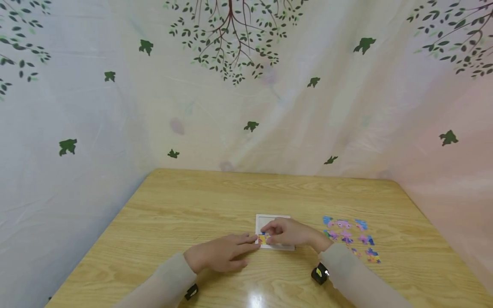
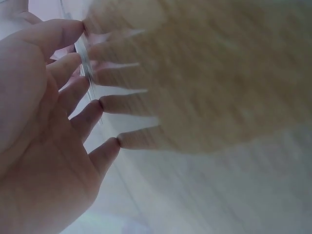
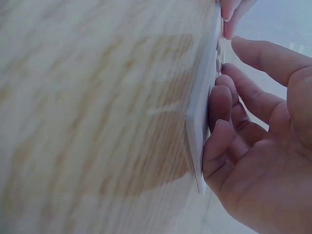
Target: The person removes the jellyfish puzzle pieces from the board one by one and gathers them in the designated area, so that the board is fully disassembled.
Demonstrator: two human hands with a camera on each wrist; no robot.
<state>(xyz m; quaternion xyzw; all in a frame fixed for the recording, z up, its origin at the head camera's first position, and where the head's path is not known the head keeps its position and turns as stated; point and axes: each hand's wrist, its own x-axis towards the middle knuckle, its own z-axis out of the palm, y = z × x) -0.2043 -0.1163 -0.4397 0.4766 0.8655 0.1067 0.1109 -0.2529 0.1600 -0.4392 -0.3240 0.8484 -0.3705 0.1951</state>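
Note:
A white puzzle frame [image 1: 286, 247] lies flat on the wooden table, with a yellow and orange puzzle piece [image 1: 262, 240] in its near left corner. My left hand [image 1: 225, 253] stretches out with spread, straight fingers, its fingertips at the frame's left edge. Over the frame, my right hand [image 1: 290, 232] pinches a small puzzle piece [image 1: 268, 235] between thumb and index finger, beside the corner piece. In the right wrist view the other fingers of the right hand [image 3: 263, 131] curl in against the frame [image 3: 200, 117]. Most of the pinched piece is hidden by the fingers.
Right of the frame, several loose puzzle pieces [image 1: 346, 236] in pink, blue and yellow are spread in rough rows on the table [image 1: 185, 201]. Behind the table hangs a pale curtain [image 1: 215, 107] printed with leaves and branches. A black wrist device [image 1: 319, 273] sits under the right sleeve.

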